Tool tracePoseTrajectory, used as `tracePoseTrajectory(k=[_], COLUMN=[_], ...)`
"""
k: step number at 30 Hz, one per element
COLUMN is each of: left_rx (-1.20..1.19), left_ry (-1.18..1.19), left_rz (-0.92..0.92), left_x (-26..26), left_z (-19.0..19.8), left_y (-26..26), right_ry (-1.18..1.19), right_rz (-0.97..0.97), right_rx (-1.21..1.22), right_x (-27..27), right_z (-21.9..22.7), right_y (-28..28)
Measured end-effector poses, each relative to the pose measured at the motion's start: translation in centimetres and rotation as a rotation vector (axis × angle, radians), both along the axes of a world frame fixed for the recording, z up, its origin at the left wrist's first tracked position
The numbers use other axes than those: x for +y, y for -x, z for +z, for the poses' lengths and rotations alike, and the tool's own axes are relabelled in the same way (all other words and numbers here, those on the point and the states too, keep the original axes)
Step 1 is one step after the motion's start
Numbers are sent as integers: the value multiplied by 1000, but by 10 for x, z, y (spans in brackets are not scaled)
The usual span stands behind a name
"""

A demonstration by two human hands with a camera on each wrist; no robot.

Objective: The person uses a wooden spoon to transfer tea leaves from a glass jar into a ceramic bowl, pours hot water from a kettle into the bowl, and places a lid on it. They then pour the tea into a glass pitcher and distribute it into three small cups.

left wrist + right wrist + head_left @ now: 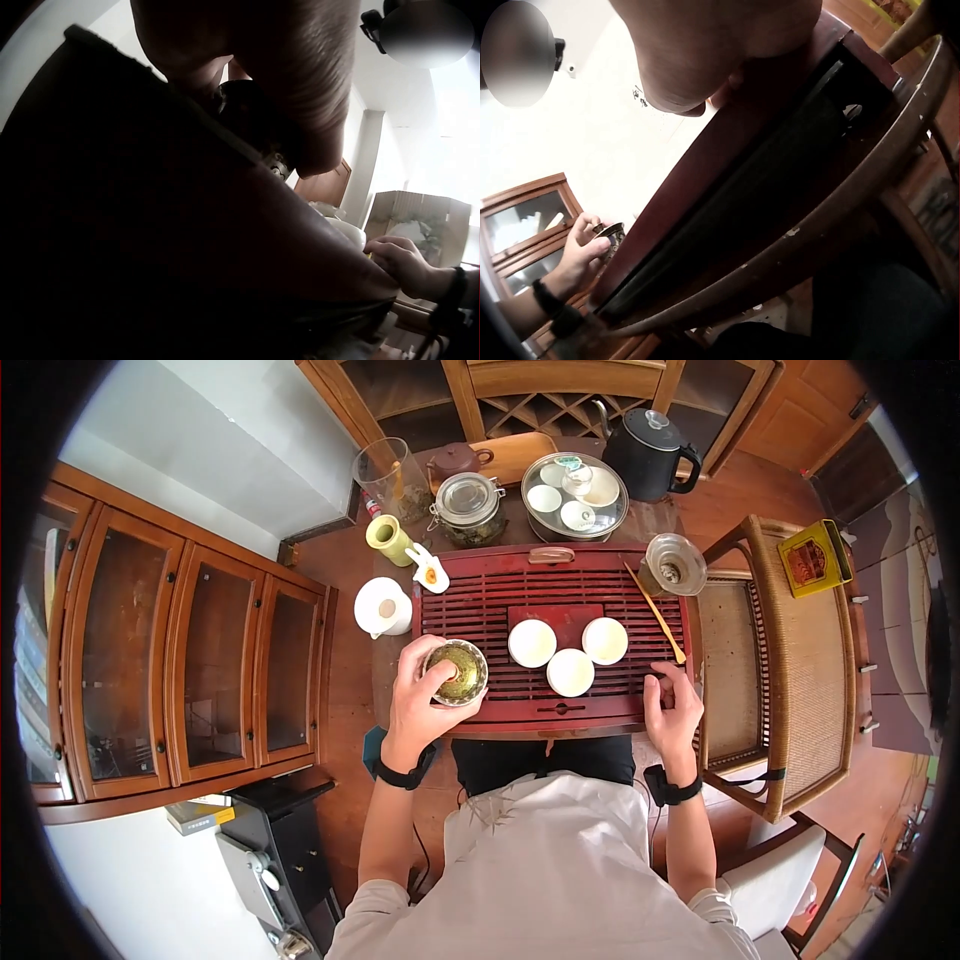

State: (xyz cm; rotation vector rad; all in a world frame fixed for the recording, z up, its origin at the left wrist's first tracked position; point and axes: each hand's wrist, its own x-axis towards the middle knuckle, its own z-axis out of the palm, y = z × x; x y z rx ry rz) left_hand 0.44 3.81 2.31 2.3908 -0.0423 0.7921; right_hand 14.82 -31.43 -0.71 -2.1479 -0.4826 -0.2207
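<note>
At the left of the dark red slatted tea tray (500, 712), my left hand (410, 695) grips a gaiwan (458, 672), thumb over its greenish top. The right wrist view shows the dark, patterned side of this gaiwan (613, 234) in the fingers. My right hand (677, 708) rests at the tray's right front edge with loosely curled fingers and nothing held. Just ahead of its fingertips lies the end of a thin wooden stick (655, 615). Between the hands, three white cups (570, 673) of pale liquid stand on the tray.
Behind the tray are a lidded glass jar (468, 505), a round steel tray (545, 525) of white cups and a black kettle (652, 455). A white pitcher (383, 607) stands left, a glass strainer cup (672, 565) at the back right. A wicker chair (815, 660) flanks the right.
</note>
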Motion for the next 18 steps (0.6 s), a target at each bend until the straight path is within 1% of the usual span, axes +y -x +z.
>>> tracePoseTrajectory(k=[6, 18], left_rx=[-23, -39], left_ry=[-12, -47], left_rz=[5, -37], left_x=[0, -6], left_z=[0, 21], left_y=[0, -12], right_ry=[5, 4], right_rz=[13, 18], right_rx=[-15, -54], right_x=[0, 1], right_z=[-1, 0], right_y=[-1, -1])
